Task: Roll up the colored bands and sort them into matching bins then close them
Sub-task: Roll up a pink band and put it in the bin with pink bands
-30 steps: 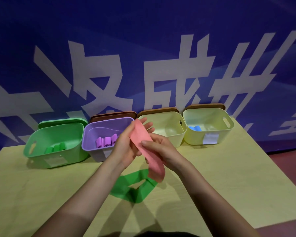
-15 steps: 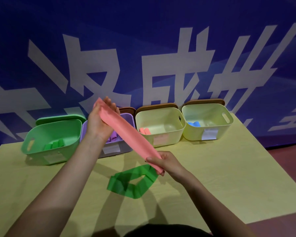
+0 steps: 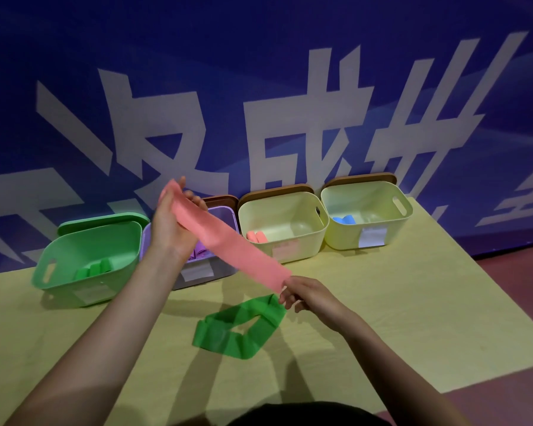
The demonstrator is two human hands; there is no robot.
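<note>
Right now, from the head view, the pink band (image 3: 228, 238) is pulled out flat in the air, above the counter (image 3: 413, 302) and in front of the bins. The left hand (image 3: 170, 222) grips its top end and the right hand (image 3: 305, 295) pinches its low end. It looks thin, soft, stretchy and light. I think the ends are best to hold, rolling from one end.

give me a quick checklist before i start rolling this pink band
1. Left hand holds the pink band at its upper end: ok.
2. Right hand pinches its lower end: ok.
3. Band flat, untwisted: ok.
4. Bin with pink rolls open: ok.
5. Green band on the table already rolled: not ok.
6. Table space free for rolling: ok.
</note>
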